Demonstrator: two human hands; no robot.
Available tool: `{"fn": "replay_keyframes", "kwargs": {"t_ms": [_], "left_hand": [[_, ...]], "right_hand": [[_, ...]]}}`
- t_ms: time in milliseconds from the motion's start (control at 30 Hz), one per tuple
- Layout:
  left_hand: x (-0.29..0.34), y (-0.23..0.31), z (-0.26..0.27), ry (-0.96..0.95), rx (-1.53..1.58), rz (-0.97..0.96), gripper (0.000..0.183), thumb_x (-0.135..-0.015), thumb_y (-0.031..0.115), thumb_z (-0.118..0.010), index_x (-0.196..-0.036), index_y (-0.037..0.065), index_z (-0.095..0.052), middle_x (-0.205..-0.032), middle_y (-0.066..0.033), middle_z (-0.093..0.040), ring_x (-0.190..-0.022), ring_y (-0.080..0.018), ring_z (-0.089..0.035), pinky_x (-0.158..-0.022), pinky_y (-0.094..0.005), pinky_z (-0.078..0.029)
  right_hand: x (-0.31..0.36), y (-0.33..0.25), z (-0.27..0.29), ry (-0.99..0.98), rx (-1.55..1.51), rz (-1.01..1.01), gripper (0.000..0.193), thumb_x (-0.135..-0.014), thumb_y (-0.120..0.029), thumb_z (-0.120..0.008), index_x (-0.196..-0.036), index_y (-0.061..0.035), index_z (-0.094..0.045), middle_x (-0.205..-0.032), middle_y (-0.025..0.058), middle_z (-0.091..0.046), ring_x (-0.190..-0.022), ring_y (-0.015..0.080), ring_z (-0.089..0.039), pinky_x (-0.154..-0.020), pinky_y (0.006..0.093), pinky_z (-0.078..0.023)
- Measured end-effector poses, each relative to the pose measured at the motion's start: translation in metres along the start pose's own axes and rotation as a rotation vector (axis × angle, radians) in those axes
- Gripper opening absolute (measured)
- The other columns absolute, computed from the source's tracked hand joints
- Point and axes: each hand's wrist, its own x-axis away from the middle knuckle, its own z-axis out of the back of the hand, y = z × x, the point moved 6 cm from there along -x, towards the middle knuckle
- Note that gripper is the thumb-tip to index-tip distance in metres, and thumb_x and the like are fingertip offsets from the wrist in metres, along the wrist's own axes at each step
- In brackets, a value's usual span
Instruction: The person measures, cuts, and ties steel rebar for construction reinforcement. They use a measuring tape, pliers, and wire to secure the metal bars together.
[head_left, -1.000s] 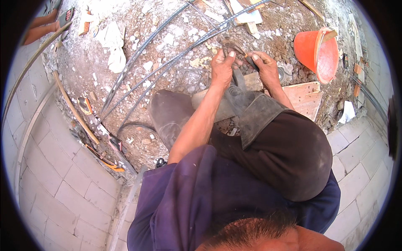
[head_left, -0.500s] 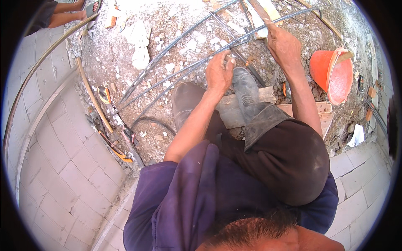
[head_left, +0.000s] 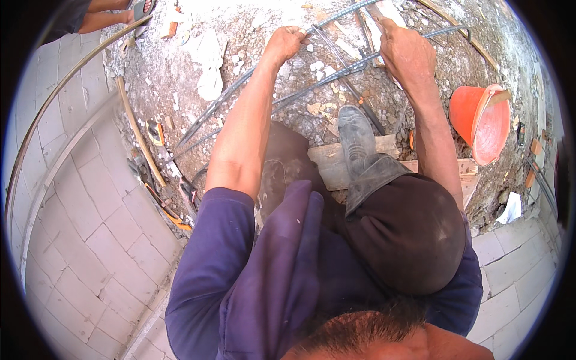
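Note:
My left hand [head_left: 284,45] reaches out over the far steel rebar [head_left: 237,86], its fingers closed on the rod beside a crossing bar [head_left: 327,42]. Nearer to me, a second ribbed rod [head_left: 309,88] runs roughly alongside the far one. My right hand [head_left: 410,55] is a fist at the far right of the rods, closed on a long narrow brown piece [head_left: 373,10] that points away from me. What kind of thing it is, I cannot tell. Its lower part is hidden in the fist.
An orange bucket [head_left: 467,116] lies tipped at the right. Under my boot [head_left: 358,135] is a wooden board [head_left: 327,159]. A tape measure [head_left: 155,132] and other tools lie left, near a curved strip [head_left: 41,114]. Another person's foot [head_left: 143,10] shows far left.
My left hand has moved away from me and to the left, from the near rod to the far one. My right hand stays near the same spot, still closed on the narrow piece.

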Motion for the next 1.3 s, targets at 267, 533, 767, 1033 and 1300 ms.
{"fn": "replay_keyframes", "kwargs": {"t_ms": [267, 533, 767, 1033, 1300], "left_hand": [[-0.005, 0.003, -0.008, -0.017, 0.251, -0.123, 0.035, -0.092, 0.012, -0.063, -0.124, 0.003, -0.068, -0.105, -0.0079, -0.075, -0.088, -0.0138, -0.066, -0.085, -0.0283, -0.051], [0.012, 0.001, -0.006, 0.13, 0.216, -0.243, 0.043, -0.081, 0.007, -0.075, -0.123, 0.007, -0.069, -0.113, -0.0071, -0.071, -0.093, -0.0158, -0.066, -0.086, -0.0305, -0.053], [0.029, 0.009, -0.004, 0.43, -0.106, -0.402, 0.044, -0.072, 0.011, -0.084, -0.111, 0.01, -0.064, -0.112, -0.0127, -0.063, -0.106, -0.0322, -0.06, -0.092, -0.0438, -0.05], [0.049, 0.016, -0.021, 0.687, -0.354, -0.607, 0.042, -0.067, 0.021, -0.09, -0.1, 0.016, -0.065, -0.106, -0.0115, -0.055, -0.092, -0.0326, -0.053, -0.081, -0.0453, -0.045], [0.048, 0.042, -0.014, 0.721, -0.548, -0.781, 0.021, -0.078, 0.025, -0.083, -0.089, 0.015, -0.068, -0.085, -0.0054, -0.064, -0.076, -0.03, -0.06, -0.071, -0.0428, -0.048]], "right_hand": [[-0.066, -0.032, -0.044, 0.08, 0.261, 0.45, 0.018, -0.084, -0.017, -0.06, -0.07, -0.0106, -0.07, -0.061, 0.0116, -0.065, -0.057, 0.0289, -0.067, -0.052, 0.0433, -0.052], [-0.104, -0.023, -0.058, 0.025, 0.443, 0.505, 0.016, -0.078, -0.018, -0.063, -0.064, -0.0139, -0.071, -0.062, 0.0094, -0.068, -0.059, 0.0258, -0.069, -0.053, 0.042, -0.053], [-0.111, -0.038, -0.075, -0.182, 0.421, 0.615, 0.014, -0.079, -0.018, -0.063, -0.069, -0.0141, -0.072, -0.065, 0.0114, -0.069, -0.063, 0.0281, -0.07, -0.055, 0.0439, -0.054], [-0.12, -0.023, -0.078, -0.357, 0.238, 0.613, 0.016, -0.083, -0.016, -0.062, -0.092, -0.0154, -0.075, -0.077, 0.0133, -0.072, -0.073, 0.0315, -0.072, -0.064, 0.0453, -0.056], [-0.119, -0.017, -0.077, -0.33, 0.036, 0.574, 0.019, -0.083, -0.017, -0.061, -0.095, -0.0106, -0.074, -0.085, 0.0173, -0.072, -0.08, 0.0354, -0.071, -0.071, 0.0465, -0.055]]}}
